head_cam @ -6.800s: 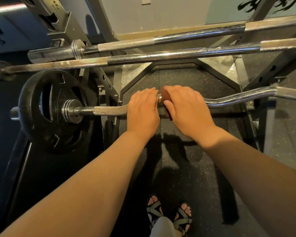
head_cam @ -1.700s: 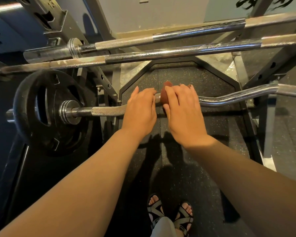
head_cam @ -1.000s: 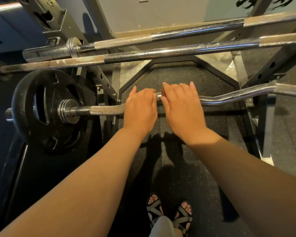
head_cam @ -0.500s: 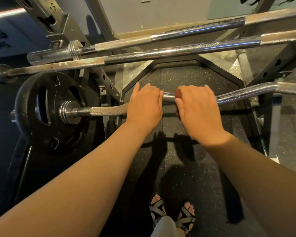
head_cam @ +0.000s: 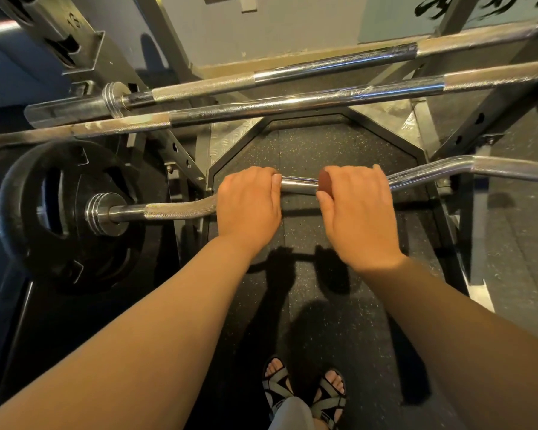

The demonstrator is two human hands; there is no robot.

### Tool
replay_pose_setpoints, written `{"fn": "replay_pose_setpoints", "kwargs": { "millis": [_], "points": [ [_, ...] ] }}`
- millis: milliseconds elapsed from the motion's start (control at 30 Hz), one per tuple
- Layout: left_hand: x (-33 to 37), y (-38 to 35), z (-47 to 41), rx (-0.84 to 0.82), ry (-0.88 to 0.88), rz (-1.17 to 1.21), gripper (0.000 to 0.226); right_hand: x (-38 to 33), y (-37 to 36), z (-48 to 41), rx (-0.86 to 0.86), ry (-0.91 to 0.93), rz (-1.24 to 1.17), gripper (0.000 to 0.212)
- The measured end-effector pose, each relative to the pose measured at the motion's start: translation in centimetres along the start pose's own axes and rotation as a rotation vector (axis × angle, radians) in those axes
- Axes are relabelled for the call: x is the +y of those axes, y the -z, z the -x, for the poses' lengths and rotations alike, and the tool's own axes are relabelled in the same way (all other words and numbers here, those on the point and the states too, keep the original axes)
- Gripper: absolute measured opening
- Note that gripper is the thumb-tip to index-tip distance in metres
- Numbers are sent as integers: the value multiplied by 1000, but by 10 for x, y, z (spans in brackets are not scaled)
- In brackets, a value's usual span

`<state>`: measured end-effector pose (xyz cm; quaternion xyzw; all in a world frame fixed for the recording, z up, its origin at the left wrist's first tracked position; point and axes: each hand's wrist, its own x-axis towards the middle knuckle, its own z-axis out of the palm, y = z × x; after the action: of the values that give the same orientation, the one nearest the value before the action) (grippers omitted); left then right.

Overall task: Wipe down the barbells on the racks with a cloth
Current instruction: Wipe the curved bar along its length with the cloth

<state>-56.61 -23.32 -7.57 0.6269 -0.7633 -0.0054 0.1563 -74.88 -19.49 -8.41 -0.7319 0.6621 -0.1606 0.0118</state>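
Note:
A chrome curl bar (head_cam: 298, 185) with bends lies across the rack at waist height, a black weight plate (head_cam: 59, 212) on its left end. My left hand (head_cam: 249, 206) grips the bar just left of its middle. My right hand (head_cam: 357, 209) grips a reddish-brown cloth (head_cam: 324, 184) wrapped round the bar, a short stretch to the right of the left hand. Only a small edge of the cloth shows beside my thumb. Two straight barbells, the nearer barbell (head_cam: 292, 102) and the farther barbell (head_cam: 323, 65), rest higher up on the rack.
Grey rack uprights (head_cam: 180, 153) with pin holes stand left and right of the bars. A dark speckled rubber floor (head_cam: 323, 305) lies below, with my sandalled feet (head_cam: 305, 392) on it. A pale wall (head_cam: 261, 26) is behind the rack.
My right hand has slid the cloth to the right along the curl bar, opening a gap of bare chrome between the two hands. The left hand has stayed in place.

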Motion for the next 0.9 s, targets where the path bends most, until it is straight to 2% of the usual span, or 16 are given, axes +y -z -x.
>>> {"fn": "replay_pose_setpoints", "kwargs": {
  "millis": [133,233,300,400,500,600,667,767,900],
  "points": [
    [4,-1,2,25,7,-27,41,-19,-10,5,10,-168,-27,33],
    [3,-2,1,29,8,-46,40,-13,-4,-8,-14,-89,11,30],
    [2,-3,2,29,7,-47,40,6,15,-23,-125,17,3,35],
    [3,-4,1,38,12,-62,39,17,34,-47,-377,26,48,33],
    [3,-5,1,41,13,-57,38,-3,23,-34,-253,-49,116,19],
    [2,-6,0,49,4,-57,37,-10,0,0,-84,-121,-41,31],
    [3,-7,1,52,2,-75,38,-13,-10,16,-94,-96,-30,53],
    [3,-8,0,53,1,-102,39,-13,-5,-4,-83,-82,12,44],
    [1,-6,0,47,-19,-81,39,15,16,-30,-154,-3,98,52]
  ]
}}
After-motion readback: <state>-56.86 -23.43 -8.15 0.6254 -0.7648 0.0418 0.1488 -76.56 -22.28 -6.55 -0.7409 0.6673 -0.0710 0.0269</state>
